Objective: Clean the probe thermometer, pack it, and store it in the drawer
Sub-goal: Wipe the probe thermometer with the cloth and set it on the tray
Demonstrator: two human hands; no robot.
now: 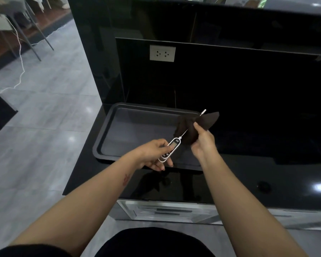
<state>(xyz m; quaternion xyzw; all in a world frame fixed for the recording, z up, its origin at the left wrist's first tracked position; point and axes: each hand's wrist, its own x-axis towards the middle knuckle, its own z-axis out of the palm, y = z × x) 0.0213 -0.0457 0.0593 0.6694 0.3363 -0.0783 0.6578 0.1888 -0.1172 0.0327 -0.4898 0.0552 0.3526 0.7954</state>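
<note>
**Operator A:** Report status, nearest item first.

**Operator B:** At the near edge of the counter (248,182), below its black top, a pale drawer front (167,212) was visible and appeared closed. Above the counter, the left hand (152,154) had its fingers curled round the white body of the probe thermometer (171,148), holding it in the air over the near right corner of the baking tray (107,130). The tray sat at the counter's left end.

**Operator A:** And the right hand?

**Operator B:** The right hand (202,141) gripped a dark cloth (196,125), bunched round the metal probe. The probe tip (203,111) protruded past the cloth on the far side.

**Operator A:** Progress assessment?

**Operator B:** Judged as the cleaning step, in progress. No case or sleeve for packing was visible. Packing and storage in the drawer appeared not yet done.

**Operator A:** Farther back?

**Operator B:** A wall socket (162,53) on the black rear panel.
</note>
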